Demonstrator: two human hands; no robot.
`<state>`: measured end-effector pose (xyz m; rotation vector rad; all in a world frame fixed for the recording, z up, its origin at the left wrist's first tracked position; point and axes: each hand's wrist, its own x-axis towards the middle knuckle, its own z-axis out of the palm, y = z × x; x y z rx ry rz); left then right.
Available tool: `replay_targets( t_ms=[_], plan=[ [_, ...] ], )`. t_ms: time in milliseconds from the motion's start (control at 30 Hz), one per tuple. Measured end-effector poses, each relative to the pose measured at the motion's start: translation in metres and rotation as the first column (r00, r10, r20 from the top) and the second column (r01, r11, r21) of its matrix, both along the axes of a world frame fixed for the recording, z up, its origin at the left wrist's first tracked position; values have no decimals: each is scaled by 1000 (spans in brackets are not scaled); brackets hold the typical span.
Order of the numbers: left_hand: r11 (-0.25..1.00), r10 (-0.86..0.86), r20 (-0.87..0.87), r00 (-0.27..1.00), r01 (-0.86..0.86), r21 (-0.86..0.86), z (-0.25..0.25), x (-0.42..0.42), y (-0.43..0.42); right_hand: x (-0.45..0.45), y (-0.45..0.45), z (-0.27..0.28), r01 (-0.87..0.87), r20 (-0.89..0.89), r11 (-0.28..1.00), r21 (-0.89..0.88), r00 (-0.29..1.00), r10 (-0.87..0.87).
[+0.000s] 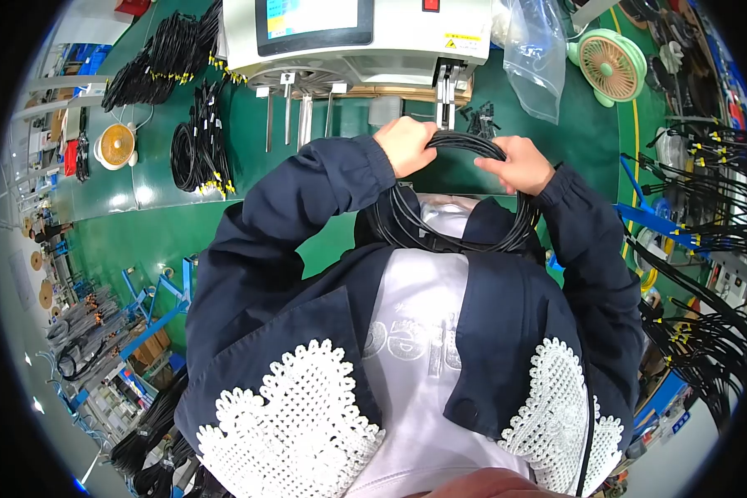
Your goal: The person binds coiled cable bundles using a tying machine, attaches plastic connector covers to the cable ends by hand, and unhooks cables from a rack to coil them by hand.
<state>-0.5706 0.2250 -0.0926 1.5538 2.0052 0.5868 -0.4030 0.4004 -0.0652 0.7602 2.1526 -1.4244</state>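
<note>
A coil of black cable (466, 141) hangs between my hands, its lower loop resting near my lap. My left hand (406, 146) is closed around the top left of the coil. On the top right, my right hand (519, 164) grips the same coil, with the thumb toward the inside of the loop. Just beyond the coil stands a white machine (390, 41) with a screen; its metal slot (446, 93) is close in front of my left hand's fingers. Small black pieces (480, 119) lie on the green table behind the coil.
Bundled black cables with yellow ends (201, 141) lie on the table at left. A small orange fan (116, 146) is farther left, a green fan (611, 66) at back right. A clear plastic bag (535, 58) hangs beside the machine. Cables hang on a blue rack (664, 224) at right.
</note>
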Motion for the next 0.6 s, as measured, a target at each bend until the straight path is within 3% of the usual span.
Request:
replay_targets(
  t_ms=[33,133,167,267,300,400,433,533,567,600],
  plan=[
    [1000,9,22,1000,-9,-1,0,0,1,0,-1,2,17,33,999,-29,999,-16],
    [999,32,36,999,-32,-14,-1,0,2,-9,-2,9,-117,-21,963,243,992,126],
    [999,32,17,999,-32,0,-3,-1,2,-5,2,-12,-168,-191,828,535,931,312],
    [1000,-14,-115,993,13,-8,13,5,7,-18,-5,-14,-106,-328,824,556,883,335],
    [999,-33,-173,984,31,-18,25,6,11,-29,-9,13,-78,-112,979,186,989,100],
    [982,1,-314,950,59,180,64,-1,17,-36,0,44,-73,-284,962,264,947,150],
    [951,26,-337,941,80,298,77,-3,17,-35,-3,58,-15,-456,911,413,862,221],
    [953,-59,-94,994,84,292,112,-3,11,-18,-16,95,-19,-367,632,775,801,474],
    [986,-112,103,988,98,134,120,-1,7,-10,-24,101,23,-408,574,818,727,553],
    [979,-192,237,952,168,116,128,4,4,-2,-33,104,66,-437,524,849,644,628]
  ],
)
